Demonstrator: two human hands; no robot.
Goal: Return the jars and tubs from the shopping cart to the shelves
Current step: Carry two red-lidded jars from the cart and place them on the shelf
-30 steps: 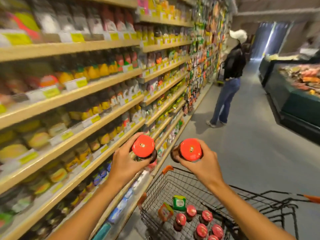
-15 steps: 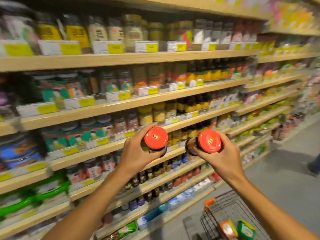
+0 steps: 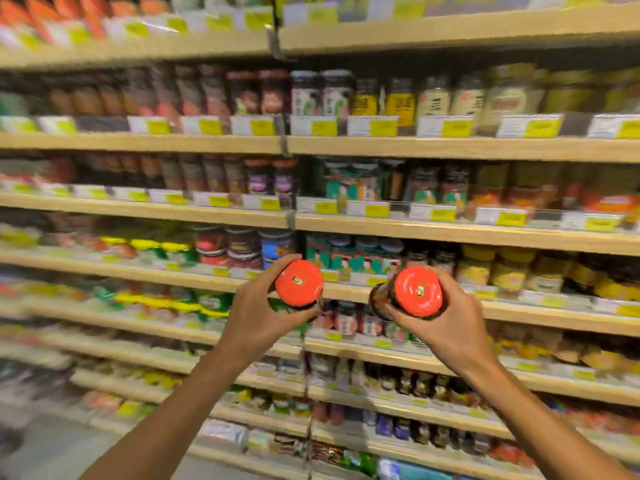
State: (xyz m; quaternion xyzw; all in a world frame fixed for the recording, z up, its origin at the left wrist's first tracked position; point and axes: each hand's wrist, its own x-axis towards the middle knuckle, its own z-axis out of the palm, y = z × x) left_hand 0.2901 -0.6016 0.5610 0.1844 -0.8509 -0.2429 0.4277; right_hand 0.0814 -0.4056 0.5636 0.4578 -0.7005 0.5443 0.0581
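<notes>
Left hand (image 3: 258,315): I see it raised, gripping a red-lidded jar (image 3: 299,283). Right hand (image 3: 450,327): raised, gripping second jar (image 3: 417,292), before shelves (image 3: 450,233).

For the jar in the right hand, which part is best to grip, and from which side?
Grip the jar round its dark body, just under the red lid, from the side, as the right hand does: the lid is flat and wide, the body round.

Shelves (image 3: 450,148) motion-blurred, worst at left; price tags (image 3: 453,128) and jar labels unreadable. Left jar (image 3: 299,284) body mostly hidden behind its red lid and the left hand (image 3: 263,313). Both forearms cut off by bottom edge. Lid emblems too small to tell.
</notes>
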